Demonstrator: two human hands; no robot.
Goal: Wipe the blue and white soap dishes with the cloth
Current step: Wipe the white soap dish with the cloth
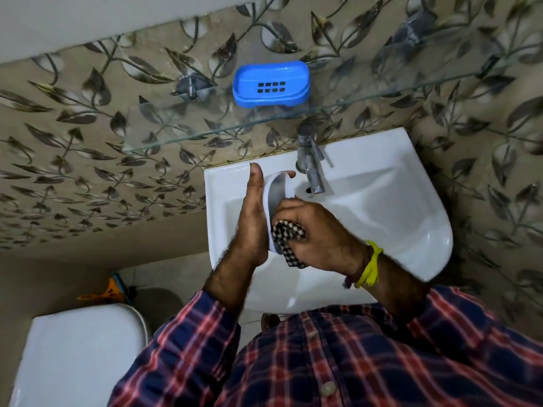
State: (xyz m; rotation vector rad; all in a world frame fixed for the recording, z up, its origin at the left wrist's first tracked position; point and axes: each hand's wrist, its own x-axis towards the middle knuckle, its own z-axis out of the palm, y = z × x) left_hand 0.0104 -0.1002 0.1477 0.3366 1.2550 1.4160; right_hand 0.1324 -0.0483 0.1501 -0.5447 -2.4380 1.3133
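1. Hands meet just left of the frame's middle, over the white sink (382,201).
2. My left hand (252,221) holds the white soap dish (274,198) on its edge: the thumb points up along the dish's left side, and a fingertip shows over its top end, so the fingers wrap around the back.
3. My right hand (317,230) is closed in a loose fist around the checkered cloth (286,239), pressing it against the lower part of the white dish.
4. The cloth is black and white; a tail of it hangs below my right hand, in front of the basin.
5. The hollow of the white dish looks grey and shadowed, and I cannot tell how much of the cloth sits inside it, since my knuckles cover that part.
6. The blue soap dish (271,83) stands alone in the upper middle of the frame, on the glass shelf (176,136) fixed to the leaf-patterned wall (88,127). It sits upright, with two rows of drain slots in its floor, well apart from both hands.
7. A metal tap (310,160) rises at the back of the sink, just right of the white dish.
8. A yellow thread band (368,265) circles my right wrist, above the rolled plaid sleeve (458,312).
9. A white toilet cistern lid (79,353) fills the lower left corner.
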